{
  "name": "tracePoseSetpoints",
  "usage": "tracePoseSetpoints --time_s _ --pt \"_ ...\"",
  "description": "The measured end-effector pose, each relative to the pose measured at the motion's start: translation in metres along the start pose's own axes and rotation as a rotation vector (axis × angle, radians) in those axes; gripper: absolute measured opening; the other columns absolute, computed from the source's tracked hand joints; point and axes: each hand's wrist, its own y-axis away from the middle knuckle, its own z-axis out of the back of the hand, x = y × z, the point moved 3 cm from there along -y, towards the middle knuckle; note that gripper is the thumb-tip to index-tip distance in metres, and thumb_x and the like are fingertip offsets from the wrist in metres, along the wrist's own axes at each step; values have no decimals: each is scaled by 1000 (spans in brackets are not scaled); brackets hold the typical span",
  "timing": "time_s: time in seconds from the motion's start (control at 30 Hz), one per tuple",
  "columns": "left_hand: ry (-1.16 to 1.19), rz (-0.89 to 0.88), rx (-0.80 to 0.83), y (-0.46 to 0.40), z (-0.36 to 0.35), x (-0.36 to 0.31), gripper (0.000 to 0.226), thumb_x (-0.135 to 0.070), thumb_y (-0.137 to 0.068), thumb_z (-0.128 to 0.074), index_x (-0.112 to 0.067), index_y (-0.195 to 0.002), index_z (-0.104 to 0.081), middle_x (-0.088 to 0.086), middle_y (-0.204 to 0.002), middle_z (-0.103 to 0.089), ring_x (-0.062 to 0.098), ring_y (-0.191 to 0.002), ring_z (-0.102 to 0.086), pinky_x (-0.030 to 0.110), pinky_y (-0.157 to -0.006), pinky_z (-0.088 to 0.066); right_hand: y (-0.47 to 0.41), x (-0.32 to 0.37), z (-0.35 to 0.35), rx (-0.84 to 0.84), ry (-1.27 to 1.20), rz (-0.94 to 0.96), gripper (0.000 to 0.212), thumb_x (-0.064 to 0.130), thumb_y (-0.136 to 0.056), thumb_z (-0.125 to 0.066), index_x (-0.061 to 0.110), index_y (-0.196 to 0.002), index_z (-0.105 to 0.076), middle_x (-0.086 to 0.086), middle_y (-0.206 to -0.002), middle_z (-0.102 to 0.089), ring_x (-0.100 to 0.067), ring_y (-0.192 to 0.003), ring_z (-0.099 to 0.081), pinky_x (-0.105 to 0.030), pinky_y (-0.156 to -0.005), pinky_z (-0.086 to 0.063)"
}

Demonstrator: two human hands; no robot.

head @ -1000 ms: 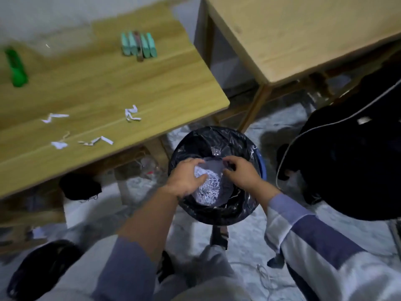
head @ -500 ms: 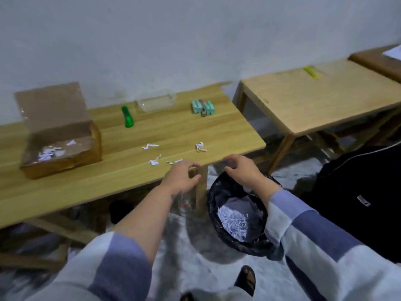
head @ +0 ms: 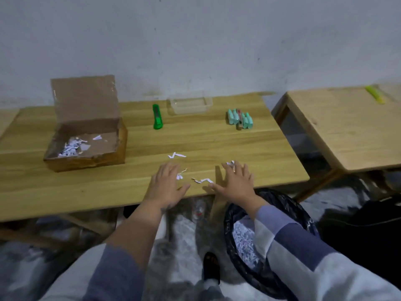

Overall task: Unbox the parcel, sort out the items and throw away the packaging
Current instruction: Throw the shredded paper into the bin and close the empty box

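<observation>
- The cardboard box [head: 86,146] sat open at the left of the surface [head: 217,140], paper shreds [head: 70,147] in it.
- Loose paper scraps [head: 202,180] lay near the front edge, between our hands.
- Our left hand [head: 166,187] and right hand [head: 235,183] were spread flat, fingers splayed, gripping nothing.
- A green cutter [head: 157,116], clear tray [head: 189,102] and mint clips [head: 239,118] lay farther back.
- The black-lined bin [head: 288,205] stood below our right arm, holding shredded paper.

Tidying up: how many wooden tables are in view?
2. The long table runs along the wall under both hands; the smaller table stands to its right, partly cut off by the frame edge.
</observation>
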Motion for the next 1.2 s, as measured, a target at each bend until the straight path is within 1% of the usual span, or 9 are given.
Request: tracePoseSetpoints --time_s 0.1,0.17,0.4,0.53,0.6,0.8,0.97,1.1,1.2 --pt "-105 91 43 -20 -16 14 78 -58 -90 -41 -24 -151 -7 4 -161 5 23 -148 5 53 -116 -8 -24 2 -21 -6 88 40 101 84 -71 -36 32 -150 1 -10 -160 12 -40 -144 18 -61 -113 7" --pt "-155 125 42 -35 -22 17 79 -61 -91 -33 -25 -151 2 5 -160 11 22 -147 10 56 -115 -3 -39 6 -29 -58 153 100 99 85 -70 -25 32 -150 3 -11 -160 12 -40 -144 17 -62 -112 8" --pt "-206 28 -44 -92 -43 -18 74 -59 -86 -6 -25 -150 -19 -2 -160 -10 19 -148 -1 64 -111 -1 -97 -11 -13 -133 203 183 74 65 -86 -10 31 -151 -5 -9 -161 5 -28 -147 11 -60 -114 8" --pt "-234 -38 39 -124 -56 -58 72 -59 -86 1 -29 -151 -6 -7 -161 3 15 -147 11 61 -112 4 -115 -44 5 -170 200 106 79 58 -81 1 24 -151 -12 -8 -161 -2 -27 -148 6 -61 -112 5" --pt "-229 -100 87 -137 -63 -82 62 -55 -94 -8 -30 -151 -2 -7 -161 7 14 -146 15 60 -114 5 -118 -61 12 -165 214 69 78 56 -81 6 24 -151 -11 -7 -161 -2 -26 -148 7 -61 -112 5" --pt "-226 -300 187 -141 -83 -141 59 -50 -98 -17 -27 -151 -4 -8 -160 9 13 -146 16 58 -114 9 -107 -99 26 -171 119 -5 54 38 -99 -16 22 -151 -13 -4 -161 -6 -25 -149 3 -54 -116 0" --pt "-175 -463 293 -127 -92 -173 59 -51 -98 -16 -30 -151 1 -10 -160 6 9 -146 14 55 -115 11 -86 -123 34 -158 -29 -96 50 28 -102 -25 22 -151 -14 -3 -161 -6 -21 -149 4 -52 -117 0" --pt "-115 -471 277 -132 -82 -170 59 -54 -97 -15 -34 -150 -1 -10 -160 5 9 -146 13 55 -115 9 -76 -121 35 -198 -122 -117 49 24 -101 -26 23 -149 -18 -6 -160 -10 -23 -149 2 -54 -116 0" --pt "-115 -436 240 -139 -71 -152 62 -58 -93 -5 -33 -150 -3 -10 -160 4 9 -146 12 56 -115 8 -76 -106 31 -209 -164 -125 49 33 -101 -26 26 -149 -19 -6 -161 -10 -28 -148 4 -56 -115 3"
